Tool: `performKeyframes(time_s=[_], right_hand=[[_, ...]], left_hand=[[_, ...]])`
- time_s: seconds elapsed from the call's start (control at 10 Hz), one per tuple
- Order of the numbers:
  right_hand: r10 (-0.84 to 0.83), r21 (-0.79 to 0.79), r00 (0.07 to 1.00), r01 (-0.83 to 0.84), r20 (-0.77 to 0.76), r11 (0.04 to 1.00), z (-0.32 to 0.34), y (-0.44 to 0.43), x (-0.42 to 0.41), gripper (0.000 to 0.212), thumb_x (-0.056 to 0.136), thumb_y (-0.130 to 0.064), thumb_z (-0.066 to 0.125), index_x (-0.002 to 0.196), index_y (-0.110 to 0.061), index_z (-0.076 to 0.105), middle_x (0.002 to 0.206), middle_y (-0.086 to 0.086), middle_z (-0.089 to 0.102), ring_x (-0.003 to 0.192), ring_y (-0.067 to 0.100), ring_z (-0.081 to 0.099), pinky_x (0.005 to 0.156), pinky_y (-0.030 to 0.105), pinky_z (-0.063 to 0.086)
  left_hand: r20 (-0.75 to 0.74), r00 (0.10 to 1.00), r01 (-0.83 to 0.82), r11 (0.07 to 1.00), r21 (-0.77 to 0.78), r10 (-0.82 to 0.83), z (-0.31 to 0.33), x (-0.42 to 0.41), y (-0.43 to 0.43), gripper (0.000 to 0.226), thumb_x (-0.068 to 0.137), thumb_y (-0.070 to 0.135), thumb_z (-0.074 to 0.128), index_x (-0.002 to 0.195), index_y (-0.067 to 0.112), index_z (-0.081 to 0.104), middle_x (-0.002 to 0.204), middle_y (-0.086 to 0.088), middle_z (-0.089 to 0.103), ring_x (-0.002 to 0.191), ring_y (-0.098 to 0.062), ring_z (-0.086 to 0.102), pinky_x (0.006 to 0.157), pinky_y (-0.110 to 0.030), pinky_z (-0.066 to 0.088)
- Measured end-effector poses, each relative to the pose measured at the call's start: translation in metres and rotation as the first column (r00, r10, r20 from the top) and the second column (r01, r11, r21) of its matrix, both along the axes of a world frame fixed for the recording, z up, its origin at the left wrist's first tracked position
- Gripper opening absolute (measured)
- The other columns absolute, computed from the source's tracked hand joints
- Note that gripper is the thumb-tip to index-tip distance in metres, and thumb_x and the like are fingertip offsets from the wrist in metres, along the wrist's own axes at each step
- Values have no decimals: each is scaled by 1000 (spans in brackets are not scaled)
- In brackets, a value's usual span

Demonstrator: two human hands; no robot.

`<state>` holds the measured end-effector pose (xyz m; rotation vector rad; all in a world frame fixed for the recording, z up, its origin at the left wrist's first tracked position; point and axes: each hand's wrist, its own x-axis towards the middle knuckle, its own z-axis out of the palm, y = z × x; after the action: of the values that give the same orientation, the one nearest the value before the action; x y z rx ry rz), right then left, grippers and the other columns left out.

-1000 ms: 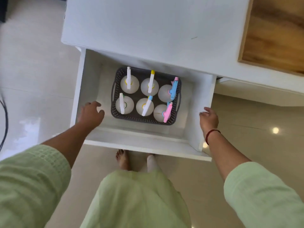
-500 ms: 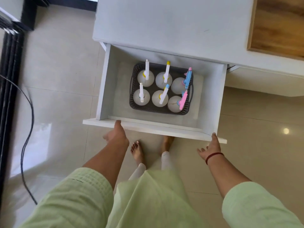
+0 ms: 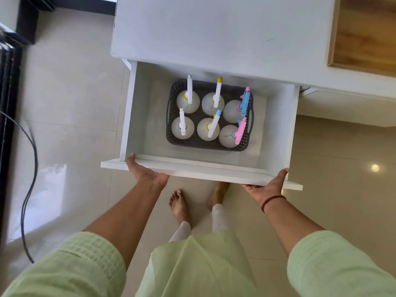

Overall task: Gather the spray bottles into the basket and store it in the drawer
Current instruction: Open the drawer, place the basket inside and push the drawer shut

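A dark grey perforated basket [image 3: 204, 144] stands inside the open white drawer [image 3: 199, 168]. It holds several white spray bottles [image 3: 188, 101] upright in two rows, with white, yellow, blue and pink nozzles. My left hand [image 3: 147, 174] presses against the left part of the drawer's front panel, thumb on its top edge. At the panel's right end, my right hand [image 3: 267, 187] lies palm against the front, fingers at the corner. Neither hand touches the basket.
The drawer sticks out from a white cabinet [image 3: 214, 28] with a wooden surface [image 3: 364, 33] at the top right. My bare feet [image 3: 180, 206] stand on the glossy tiled floor under the drawer. A black cable [image 3: 30, 168] runs along the floor at the left.
Both hands left the inside and side of the drawer and came down onto its front panel. The view has pulled back and shifted left.
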<state>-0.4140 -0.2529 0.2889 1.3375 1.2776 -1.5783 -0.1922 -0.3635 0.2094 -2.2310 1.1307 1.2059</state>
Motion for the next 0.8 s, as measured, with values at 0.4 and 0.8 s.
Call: performKeyframes(time_s=[0.4, 0.8], right_hand=[[-53, -44, 999, 53, 3, 998, 0, -79, -77, 101, 72, -78, 49, 150, -22, 19, 156, 14, 21, 141, 37, 28, 110, 59, 31], [-54, -112, 998, 50, -37, 992, -5, -139, -143, 99, 73, -79, 44, 151, -26, 12, 153, 14, 25, 137, 44, 31, 102, 64, 36]], left_hand=[[-580, 141, -795, 441, 416, 802, 86, -71, -138, 91, 87, 57, 42, 153, 12, -3, 160, -15, 3, 147, -35, 15, 119, -50, 23], [-653, -72, -814, 333, 475, 754, 95, -137, -207, 91, 84, 64, 41, 154, 18, 5, 159, -16, 14, 146, -34, 20, 114, -59, 26]])
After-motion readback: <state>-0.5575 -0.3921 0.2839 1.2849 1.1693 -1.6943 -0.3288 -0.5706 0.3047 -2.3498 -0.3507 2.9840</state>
